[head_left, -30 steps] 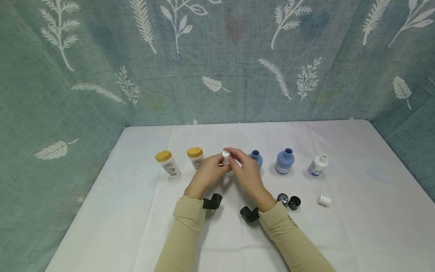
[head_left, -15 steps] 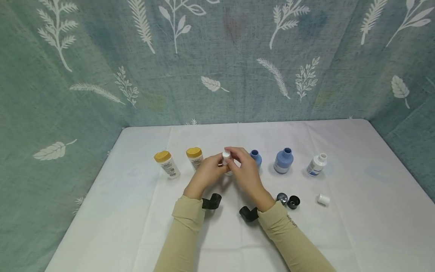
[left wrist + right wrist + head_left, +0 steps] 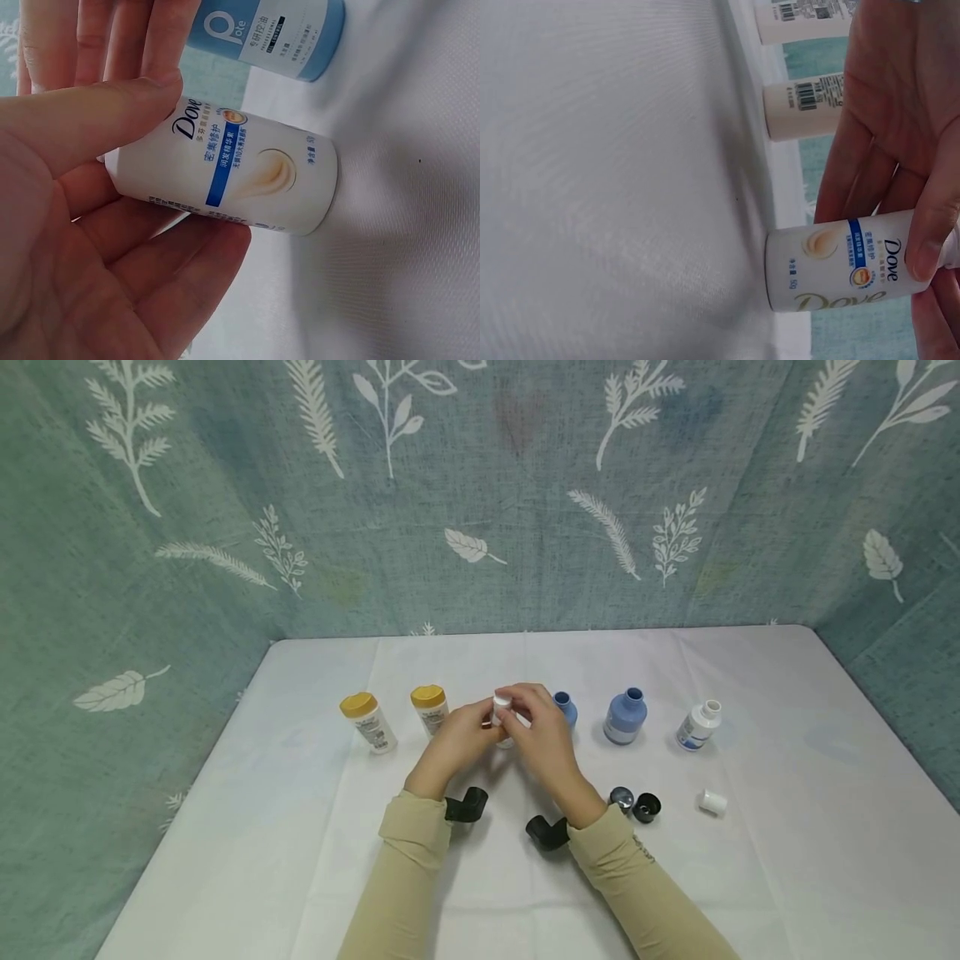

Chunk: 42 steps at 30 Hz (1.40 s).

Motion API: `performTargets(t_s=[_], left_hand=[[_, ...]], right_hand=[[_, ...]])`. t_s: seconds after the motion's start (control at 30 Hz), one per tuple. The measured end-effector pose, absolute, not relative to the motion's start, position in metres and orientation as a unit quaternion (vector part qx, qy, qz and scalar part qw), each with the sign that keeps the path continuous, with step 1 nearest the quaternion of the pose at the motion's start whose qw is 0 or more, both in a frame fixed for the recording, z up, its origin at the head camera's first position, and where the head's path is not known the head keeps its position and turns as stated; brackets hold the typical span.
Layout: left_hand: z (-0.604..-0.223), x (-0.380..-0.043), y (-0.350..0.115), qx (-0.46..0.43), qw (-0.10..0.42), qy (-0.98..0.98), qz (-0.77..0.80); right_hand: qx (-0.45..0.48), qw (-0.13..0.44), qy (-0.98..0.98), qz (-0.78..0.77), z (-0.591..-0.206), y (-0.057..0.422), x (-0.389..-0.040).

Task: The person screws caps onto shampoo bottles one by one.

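Note:
A small white Dove bottle (image 3: 255, 172) stands upright on the white-covered table, seen in both wrist views. My left hand (image 3: 459, 745) grips the bottle near its shoulder, with fingers reaching behind it in the left wrist view. On top is a white cap (image 3: 502, 703), which my right hand (image 3: 546, 745) pinches between thumb and fingers. Whether the cap's rim meets the neck is hidden by fingers. In the right wrist view the lower body of the Dove bottle (image 3: 832, 259) shows, and the neck is cut off at the edge.
Leftward stand two white bottles with yellow caps (image 3: 361, 703). To the right are two uncapped blue bottles (image 3: 626, 718) and an uncapped white bottle (image 3: 699, 727). Nearer lie two dark caps (image 3: 647, 807) and a white cap (image 3: 712, 802). Black wrist mounts (image 3: 467, 805) hang below the hands.
The hands keep their hold and place on the bottle and its white cap. The right fingers shift only very slightly about the cap; nothing else visibly moves.

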<state>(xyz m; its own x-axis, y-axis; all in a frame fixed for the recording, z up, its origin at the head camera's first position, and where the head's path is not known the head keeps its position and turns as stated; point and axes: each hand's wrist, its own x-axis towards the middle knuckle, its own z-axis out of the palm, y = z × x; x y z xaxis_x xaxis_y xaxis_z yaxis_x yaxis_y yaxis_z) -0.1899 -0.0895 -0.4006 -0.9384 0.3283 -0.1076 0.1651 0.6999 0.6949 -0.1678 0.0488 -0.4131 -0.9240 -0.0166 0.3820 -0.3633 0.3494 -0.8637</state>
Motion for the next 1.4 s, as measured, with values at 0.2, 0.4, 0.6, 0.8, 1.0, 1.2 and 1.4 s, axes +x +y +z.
performTargets(t_s=[0.2,0.4,0.6,0.8,1.0,1.2,1.4], left_hand=[[-0.4008,-0.1895,-0.0896,0.134,0.111,0.913,0.368],[-0.4031,-0.1904,-0.0917,0.131,0.110,0.906,0.388],[-0.4041,-0.1909,-0.0909,0.130,0.109,0.906,0.387],[-0.4044,-0.1915,-0.0893,0.125,0.111,0.909,0.382],[-0.4026,-0.1910,-0.0889,0.122,0.108,0.914,0.372],[-0.4022,-0.1916,-0.0881,0.128,0.104,0.917,0.363],[-0.4016,-0.1904,-0.0890,0.125,0.105,0.915,0.368]], right_hand=[[0.114,0.147,-0.804,0.565,-0.4112,0.0503,-0.1671],[0.125,0.151,-0.809,0.555,-0.4114,0.0518,-0.1661],[0.124,0.149,-0.805,0.560,-0.4131,0.0523,-0.1674],[0.119,0.143,-0.802,0.568,-0.4126,0.0522,-0.1673],[0.114,0.125,-0.802,0.573,-0.4076,0.0510,-0.1637],[0.108,0.122,-0.817,0.554,-0.4129,0.0525,-0.1666],[0.128,0.145,-0.818,0.542,-0.4146,0.0526,-0.1667]])
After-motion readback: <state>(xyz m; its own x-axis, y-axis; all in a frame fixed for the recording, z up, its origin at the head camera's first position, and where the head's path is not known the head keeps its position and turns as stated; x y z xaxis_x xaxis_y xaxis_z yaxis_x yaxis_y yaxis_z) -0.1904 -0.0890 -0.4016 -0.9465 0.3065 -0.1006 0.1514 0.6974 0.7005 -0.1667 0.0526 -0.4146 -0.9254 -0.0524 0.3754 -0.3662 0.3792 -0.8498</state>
